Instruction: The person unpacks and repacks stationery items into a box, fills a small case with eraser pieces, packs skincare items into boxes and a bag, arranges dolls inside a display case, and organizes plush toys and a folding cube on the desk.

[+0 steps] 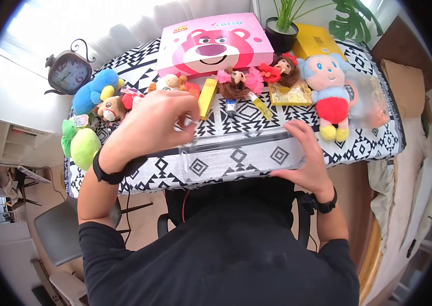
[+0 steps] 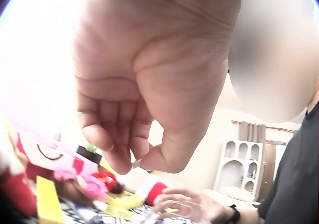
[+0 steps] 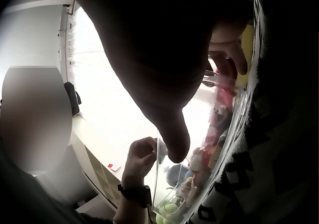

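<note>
A clear plastic box (image 1: pixel 241 157) lies on its long side near the table's front edge. My right hand (image 1: pixel 308 158) grips its right end, fingers behind and thumb in front; the right wrist view shows the thumb of that hand (image 3: pixel 174 129) against the clear wall. Above the box's left end is my left hand (image 1: pixel 157 122), fingers curled. In the left wrist view, the left hand (image 2: pixel 149 84) pinches a small pale, see-through piece (image 2: pixel 136 163) between thumb and forefinger; what it is, I cannot tell.
Behind the box stand a pink bear box (image 1: pixel 216 46), dolls (image 1: pixel 239 81), a yellow carton (image 1: pixel 207 98) and small tubes (image 1: pixel 261 107). Plush toys sit left, among them a green one (image 1: pixel 84 148); a blue-eared plush (image 1: pixel 328 92) lies right. A clock (image 1: pixel 70 71) is at the far left.
</note>
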Action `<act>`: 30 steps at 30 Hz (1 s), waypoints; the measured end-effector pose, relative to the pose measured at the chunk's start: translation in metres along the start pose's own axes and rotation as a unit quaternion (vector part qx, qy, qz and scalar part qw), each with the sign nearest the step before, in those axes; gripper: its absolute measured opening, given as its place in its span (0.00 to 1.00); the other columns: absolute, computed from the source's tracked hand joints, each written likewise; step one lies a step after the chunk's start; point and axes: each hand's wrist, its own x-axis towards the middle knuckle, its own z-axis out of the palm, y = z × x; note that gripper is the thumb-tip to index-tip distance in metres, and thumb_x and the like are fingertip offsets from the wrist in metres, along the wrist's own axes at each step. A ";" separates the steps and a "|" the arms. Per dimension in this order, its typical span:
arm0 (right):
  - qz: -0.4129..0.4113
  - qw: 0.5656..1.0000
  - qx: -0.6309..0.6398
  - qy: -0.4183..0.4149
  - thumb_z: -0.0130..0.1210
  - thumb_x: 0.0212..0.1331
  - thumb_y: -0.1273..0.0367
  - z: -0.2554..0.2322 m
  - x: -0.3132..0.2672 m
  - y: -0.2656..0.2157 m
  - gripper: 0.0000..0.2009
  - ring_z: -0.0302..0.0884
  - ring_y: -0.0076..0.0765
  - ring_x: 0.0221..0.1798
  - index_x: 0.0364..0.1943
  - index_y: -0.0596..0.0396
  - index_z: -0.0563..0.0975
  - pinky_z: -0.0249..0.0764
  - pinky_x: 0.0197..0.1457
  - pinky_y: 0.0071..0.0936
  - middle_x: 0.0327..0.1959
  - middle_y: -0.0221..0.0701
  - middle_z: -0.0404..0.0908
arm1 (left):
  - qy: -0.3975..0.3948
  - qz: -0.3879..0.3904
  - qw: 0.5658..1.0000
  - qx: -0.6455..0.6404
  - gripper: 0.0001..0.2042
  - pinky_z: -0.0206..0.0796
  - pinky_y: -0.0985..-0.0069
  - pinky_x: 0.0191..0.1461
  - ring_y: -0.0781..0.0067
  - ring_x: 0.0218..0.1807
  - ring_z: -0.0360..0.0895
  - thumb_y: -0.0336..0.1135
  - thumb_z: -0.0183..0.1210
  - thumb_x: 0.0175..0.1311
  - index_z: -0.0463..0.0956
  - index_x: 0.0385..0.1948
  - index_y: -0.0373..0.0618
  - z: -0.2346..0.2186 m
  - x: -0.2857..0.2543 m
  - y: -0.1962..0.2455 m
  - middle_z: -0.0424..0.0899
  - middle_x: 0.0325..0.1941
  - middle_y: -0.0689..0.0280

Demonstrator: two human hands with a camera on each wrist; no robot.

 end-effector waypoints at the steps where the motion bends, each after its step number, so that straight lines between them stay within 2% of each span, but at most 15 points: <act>1: -0.001 1.000 -0.003 0.015 0.94 0.42 0.59 -0.006 -0.007 0.003 0.55 0.78 0.60 0.79 0.80 0.56 0.76 0.76 0.82 0.51 0.79 0.47 0.76 | 0.000 -0.043 0.999 0.008 0.06 0.81 0.69 0.42 0.69 0.33 0.88 0.23 0.71 0.59 0.84 0.36 0.41 0.000 -0.005 -0.008 0.89 0.34 0.63; 2: -0.002 1.000 -0.005 0.029 0.94 0.41 0.59 -0.012 -0.014 0.006 0.55 0.78 0.60 0.78 0.79 0.56 0.77 0.76 0.82 0.52 0.77 0.47 0.76 | 0.001 -0.046 0.999 0.009 0.06 0.81 0.69 0.42 0.69 0.33 0.88 0.23 0.71 0.59 0.84 0.36 0.41 0.005 -0.009 -0.016 0.89 0.34 0.63; 4: 0.015 0.999 0.005 0.033 0.95 0.41 0.59 -0.023 -0.027 0.011 0.55 0.78 0.56 0.79 0.79 0.56 0.77 0.78 0.81 0.52 0.78 0.47 0.75 | -0.006 0.041 0.999 0.014 0.05 0.80 0.69 0.41 0.69 0.32 0.88 0.23 0.71 0.59 0.85 0.35 0.40 0.028 -0.017 -0.040 0.88 0.32 0.64; 6: 0.023 0.994 0.045 0.100 0.95 0.42 0.59 -0.030 -0.035 0.014 0.55 0.77 0.52 0.80 0.79 0.58 0.76 0.81 0.81 0.52 0.79 0.47 0.72 | -0.064 -0.009 0.997 -0.028 0.05 0.82 0.66 0.43 0.64 0.35 0.90 0.24 0.70 0.60 0.86 0.36 0.42 0.055 -0.024 -0.052 0.90 0.34 0.64; 9: 0.024 0.991 0.046 0.123 0.96 0.42 0.59 -0.031 -0.042 0.023 0.57 0.74 0.49 0.82 0.80 0.59 0.74 0.83 0.80 0.51 0.82 0.45 0.68 | -0.028 0.016 0.999 0.024 0.05 0.83 0.60 0.46 0.54 0.40 0.91 0.25 0.73 0.62 0.87 0.37 0.43 0.082 -0.027 -0.053 0.89 0.38 0.63; 12: 0.026 0.988 0.056 0.142 0.96 0.41 0.59 -0.027 -0.041 0.024 0.59 0.73 0.49 0.83 0.81 0.59 0.73 0.84 0.79 0.51 0.83 0.44 0.66 | -0.031 0.018 0.999 0.010 0.05 0.83 0.58 0.48 0.52 0.43 0.91 0.26 0.73 0.63 0.88 0.37 0.43 0.091 -0.027 -0.056 0.88 0.40 0.62; 16: 0.012 0.987 0.058 0.149 0.97 0.41 0.59 -0.022 -0.035 0.022 0.60 0.73 0.48 0.83 0.82 0.58 0.72 0.84 0.79 0.51 0.84 0.44 0.65 | -0.043 -0.020 0.999 -0.001 0.18 0.84 0.58 0.52 0.53 0.47 0.92 0.28 0.79 0.62 0.87 0.53 0.43 0.081 -0.031 -0.052 0.89 0.50 0.59; 17: 0.011 0.987 0.060 0.148 0.97 0.41 0.59 -0.021 -0.033 0.021 0.60 0.73 0.48 0.83 0.82 0.58 0.72 0.84 0.79 0.51 0.84 0.44 0.65 | -0.053 -0.024 0.998 0.020 0.31 0.84 0.59 0.59 0.54 0.55 0.92 0.33 0.84 0.58 0.83 0.65 0.43 0.074 -0.035 -0.052 0.89 0.59 0.58; 18: 0.017 0.985 0.067 0.156 0.96 0.41 0.58 -0.020 -0.032 0.020 0.60 0.72 0.48 0.84 0.82 0.58 0.71 0.84 0.79 0.51 0.84 0.44 0.65 | -0.053 -0.025 0.998 0.020 0.31 0.84 0.59 0.59 0.54 0.55 0.92 0.33 0.84 0.58 0.83 0.65 0.43 0.065 -0.038 -0.047 0.89 0.59 0.58; 20: 0.023 0.983 0.075 0.163 0.96 0.42 0.57 -0.020 -0.031 0.018 0.60 0.72 0.47 0.84 0.82 0.58 0.71 0.84 0.79 0.52 0.84 0.43 0.65 | 0.047 -0.042 0.998 -0.005 0.43 0.81 0.57 0.72 0.50 0.69 0.87 0.39 0.88 0.53 0.78 0.74 0.44 0.049 -0.046 -0.034 0.86 0.70 0.56; 21: 0.025 0.981 0.087 0.170 0.96 0.42 0.55 -0.020 -0.029 0.019 0.61 0.71 0.48 0.84 0.83 0.57 0.71 0.84 0.79 0.52 0.84 0.43 0.65 | 0.076 0.002 0.997 0.014 0.55 0.74 0.54 0.81 0.46 0.80 0.79 0.45 0.91 0.47 0.71 0.81 0.43 0.044 -0.049 -0.033 0.80 0.80 0.52; 22: 0.023 0.979 0.103 0.176 0.96 0.42 0.54 -0.017 -0.023 0.020 0.61 0.71 0.48 0.84 0.83 0.57 0.70 0.83 0.79 0.52 0.84 0.43 0.65 | 0.092 0.033 0.995 0.017 0.59 0.69 0.50 0.86 0.41 0.86 0.73 0.49 0.92 0.46 0.68 0.84 0.43 0.040 -0.051 -0.031 0.75 0.85 0.50; 26: -0.037 0.982 0.123 0.140 0.95 0.42 0.51 -0.006 0.010 0.008 0.62 0.70 0.49 0.85 0.83 0.57 0.70 0.83 0.79 0.52 0.84 0.44 0.65 | 0.081 0.036 0.996 0.002 0.59 0.65 0.48 0.89 0.41 0.88 0.68 0.50 0.90 0.52 0.64 0.86 0.42 0.030 -0.052 -0.012 0.73 0.86 0.48; 29: -0.062 0.985 0.111 0.119 0.95 0.44 0.51 0.002 0.032 0.000 0.65 0.67 0.52 0.88 0.87 0.57 0.65 0.81 0.80 0.53 0.88 0.48 0.63 | 0.062 0.022 0.998 0.014 0.56 0.69 0.52 0.86 0.44 0.84 0.74 0.45 0.89 0.55 0.65 0.86 0.41 0.021 -0.050 -0.013 0.75 0.83 0.49; 30: -0.067 0.984 0.112 0.119 0.95 0.44 0.51 0.006 0.038 -0.001 0.65 0.67 0.52 0.88 0.87 0.57 0.65 0.81 0.80 0.53 0.88 0.48 0.63 | 0.065 0.018 0.996 -0.050 0.55 0.72 0.55 0.84 0.48 0.81 0.76 0.44 0.89 0.56 0.66 0.85 0.40 0.017 -0.051 -0.021 0.77 0.81 0.50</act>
